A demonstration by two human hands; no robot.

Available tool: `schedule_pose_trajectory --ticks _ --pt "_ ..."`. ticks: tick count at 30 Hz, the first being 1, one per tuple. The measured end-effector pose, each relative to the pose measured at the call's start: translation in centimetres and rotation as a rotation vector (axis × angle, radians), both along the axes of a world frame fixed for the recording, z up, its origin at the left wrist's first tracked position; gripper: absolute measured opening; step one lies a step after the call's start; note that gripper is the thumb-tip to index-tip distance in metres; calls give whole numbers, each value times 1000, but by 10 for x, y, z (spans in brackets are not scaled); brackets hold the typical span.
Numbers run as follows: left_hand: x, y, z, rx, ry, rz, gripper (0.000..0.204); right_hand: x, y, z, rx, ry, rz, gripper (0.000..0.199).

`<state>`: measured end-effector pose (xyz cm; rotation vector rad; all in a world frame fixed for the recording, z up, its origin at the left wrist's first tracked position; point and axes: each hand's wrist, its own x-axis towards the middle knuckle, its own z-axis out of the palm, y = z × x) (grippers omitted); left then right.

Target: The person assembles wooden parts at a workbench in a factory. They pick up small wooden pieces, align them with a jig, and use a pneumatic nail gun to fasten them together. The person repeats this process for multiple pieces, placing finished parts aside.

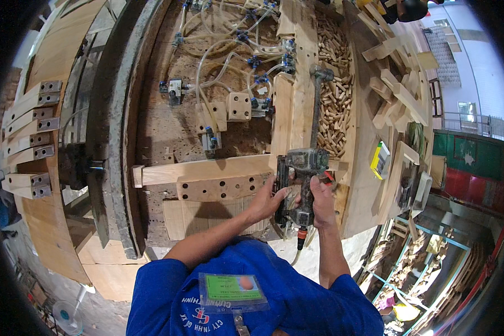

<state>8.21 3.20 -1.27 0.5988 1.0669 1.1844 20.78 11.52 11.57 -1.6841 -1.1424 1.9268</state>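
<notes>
A dark, worn pneumatic nail gun (302, 187) is held over the bench in front of me, an air hose with an orange connector (302, 235) at its lower end. My right hand (323, 204) is wrapped round its handle. Against the long magazine (281, 187) my left hand (266, 201) is closed, the thumb toward the gun; some of its fingertips are hidden. Just left of the gun lies a long pale wooden bar (213, 168). A drilled wooden block (218, 187) is alongside the bar, on my side of it.
Clear air tubes with blue fittings (242, 36) spread over the jig board. A hammer (321, 75) lies beside a trough of wooden dowels (334, 95). Loose wood pieces (400, 95) are heaped at right. Drilled blocks (31, 131) line a plank at left, past a metal rail (115, 129).
</notes>
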Motion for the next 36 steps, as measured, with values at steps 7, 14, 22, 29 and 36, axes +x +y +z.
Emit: schedule_pose_trajectory --ticks 7,14,22,29,36 --pt "3 -4 -2 -17 18 19 53 -1 0 -5 1 -39 23 47" --pt "11 -7 -19 -4 2 46 54 -1 -3 -3 -15 -52 7 48" --pt "4 -5 -2 53 -90 17 51 2 -10 -7 38 -42 16 46" --pt "-22 -6 42 -17 179 -303 54 68 -13 44 332 -237 -107 34" --pt "-157 -2 41 266 1070 405 37 241 4 19 1127 -1263 204 43"
